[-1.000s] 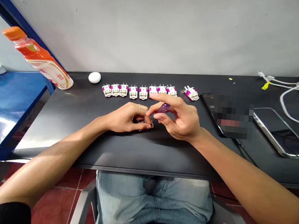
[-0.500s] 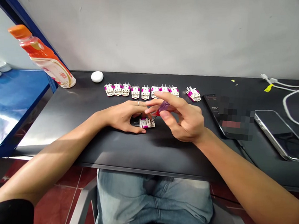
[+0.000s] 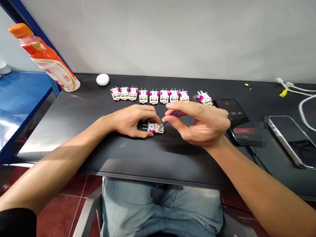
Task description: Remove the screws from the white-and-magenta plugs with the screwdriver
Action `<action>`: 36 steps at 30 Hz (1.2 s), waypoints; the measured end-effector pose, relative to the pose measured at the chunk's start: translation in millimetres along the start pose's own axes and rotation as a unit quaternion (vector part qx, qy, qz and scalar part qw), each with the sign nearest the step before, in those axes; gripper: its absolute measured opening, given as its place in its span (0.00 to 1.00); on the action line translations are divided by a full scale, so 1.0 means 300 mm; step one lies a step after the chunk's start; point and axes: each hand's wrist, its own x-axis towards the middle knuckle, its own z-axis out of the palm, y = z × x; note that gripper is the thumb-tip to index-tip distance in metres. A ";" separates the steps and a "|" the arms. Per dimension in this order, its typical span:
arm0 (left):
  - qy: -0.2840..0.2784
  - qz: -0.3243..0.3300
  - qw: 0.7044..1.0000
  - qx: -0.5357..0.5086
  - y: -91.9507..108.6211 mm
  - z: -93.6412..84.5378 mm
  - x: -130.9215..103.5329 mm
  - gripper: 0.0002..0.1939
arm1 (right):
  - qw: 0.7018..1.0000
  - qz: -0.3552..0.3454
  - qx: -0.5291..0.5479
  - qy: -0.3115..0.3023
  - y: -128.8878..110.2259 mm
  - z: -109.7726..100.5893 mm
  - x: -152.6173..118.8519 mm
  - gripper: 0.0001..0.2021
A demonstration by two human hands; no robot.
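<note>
A small white and purple plug part [image 3: 155, 128] lies flat on the dark table, its metal pins pointing left. Thumb and fingers of my left hand [image 3: 134, 120] grip it from both sides. My right hand [image 3: 199, 123] pinches a small screwdriver with a purple handle [image 3: 176, 113]; its thin shaft slants down to the right end of the plug part. Behind my hands, several similar plug parts [image 3: 143, 96] stand in a row, pins up. One more plug part [image 3: 204, 98] lies apart, right of the row.
An orange-capped bottle [image 3: 51, 63] and a white round object [image 3: 103, 79] are at the back left. To the right are a dark phone [image 3: 235, 116], a second phone [image 3: 298, 141] and white cables [image 3: 301, 110]. The table's front edge [image 3: 154, 179] runs before my lap.
My right hand has shifted slightly right and turned, and the screwdriver handle now tilts lower toward the right. My left hand stays on the plug part, its index finger now more bent.
</note>
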 end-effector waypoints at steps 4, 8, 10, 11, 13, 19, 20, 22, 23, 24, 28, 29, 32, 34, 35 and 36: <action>0.000 -0.007 1.000 0.002 0.010 -0.003 0.003 0.11 | 0.998 -0.044 -0.032 -0.028 0.009 -0.009 0.008 0.21; 0.025 0.000 1.000 -0.015 0.004 0.005 0.002 0.13 | 0.998 -0.039 -0.014 -0.048 -0.004 -0.004 0.003 0.23; 0.037 -0.005 0.999 -0.024 0.002 0.010 0.002 0.13 | 0.998 0.008 0.029 -0.062 -0.011 0.001 -0.006 0.24; 0.040 -0.007 0.999 -0.029 0.002 0.012 0.002 0.13 | 0.995 0.041 0.060 -0.075 -0.013 0.002 -0.012 0.24; 0.040 -0.011 0.998 -0.037 0.005 0.014 0.003 0.10 | 0.980 0.101 0.135 -0.103 -0.011 0.002 -0.025 0.23; 0.040 -0.019 0.998 -0.036 0.013 0.014 0.007 0.08 | 0.947 0.132 0.263 -0.129 0.000 -0.002 -0.036 0.22; 0.042 -0.020 0.998 -0.039 0.012 0.014 0.007 0.08 | 0.950 0.124 0.255 -0.128 -0.002 0.000 -0.034 0.23; 0.044 -0.018 0.998 -0.046 0.011 0.015 0.008 0.08 | 0.967 0.099 0.209 -0.104 -0.006 0.005 -0.027 0.24; 0.043 -0.017 0.998 -0.047 0.011 0.015 0.008 0.08 | 0.978 0.080 0.173 -0.080 -0.008 0.007 -0.023 0.25; 0.043 -0.014 0.998 -0.047 0.012 0.014 0.009 0.07 | 0.988 0.054 0.133 -0.055 -0.009 0.009 -0.019 0.26; 0.041 -0.003 0.998 -0.039 0.016 0.013 0.010 0.05 | 0.999 -0.024 0.019 -0.040 -0.004 0.007 0.003 0.28; 0.040 -0.002 0.998 -0.039 0.016 0.013 0.010 0.05 | 0.998 -0.030 0.012 -0.052 -0.003 0.005 0.008 0.27; 0.043 -0.001 0.998 -0.040 0.012 0.014 0.009 0.06 | 0.998 -0.043 -0.004 -0.043 0.000 0.000 0.018 0.24; 0.047 0.004 0.998 -0.045 0.007 0.016 0.008 0.07 | 0.998 -0.043 -0.023 -0.025 -0.003 -0.001 0.016 0.26; 0.045 0.003 0.998 -0.049 0.005 0.017 0.007 0.07 | 0.999 -0.037 -0.032 -0.022 -0.006 -0.002 0.013 0.28; 0.041 0.000 0.998 -0.051 0.004 0.017 0.007 0.07 | 0.999 -0.023 -0.035 -0.025 -0.008 -0.003 0.009 0.29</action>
